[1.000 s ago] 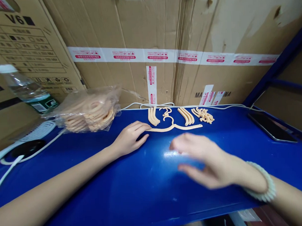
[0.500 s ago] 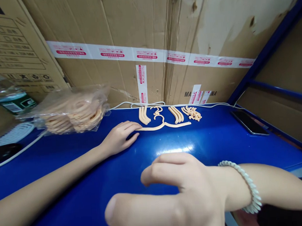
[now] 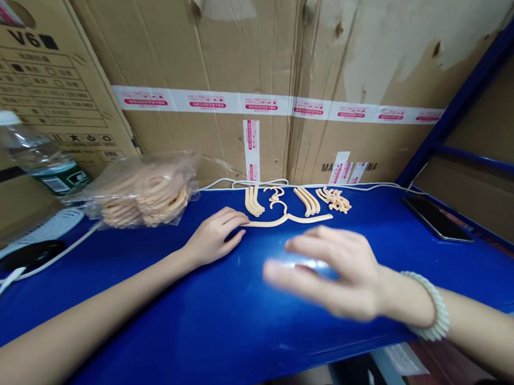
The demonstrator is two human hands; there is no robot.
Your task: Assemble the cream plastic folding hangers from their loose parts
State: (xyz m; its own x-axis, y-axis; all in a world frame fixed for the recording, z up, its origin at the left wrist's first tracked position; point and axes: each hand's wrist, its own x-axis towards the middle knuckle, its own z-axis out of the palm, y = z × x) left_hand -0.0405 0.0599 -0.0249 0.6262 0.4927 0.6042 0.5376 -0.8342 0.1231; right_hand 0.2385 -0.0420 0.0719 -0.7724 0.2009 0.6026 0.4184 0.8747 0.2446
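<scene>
My left hand (image 3: 218,237) rests on the blue table with its thumb apart, its fingertips at the left end of a beige hanger-shaped piece (image 3: 267,222) that has a hook on top. My right hand (image 3: 337,271), slightly blurred, hovers over the table nearer to me, fingers apart and nothing in them. Behind the hanger shape lie curved beige strips (image 3: 253,203), small beige hooks (image 3: 274,193), more curved strips (image 3: 307,201) and a pile of small beige pieces (image 3: 336,200).
A clear bag of beige pieces (image 3: 150,191) lies at the left, by a bottle (image 3: 55,161), a black oval object (image 3: 34,255) and white cables. A phone (image 3: 437,218) lies at the right. Large cardboard (image 3: 173,139) stands behind the blue table (image 3: 228,324).
My right hand has moved away from the camera, toward the table's far side. My left hand stays at the hanger shape's left end. The view has shifted slightly.
</scene>
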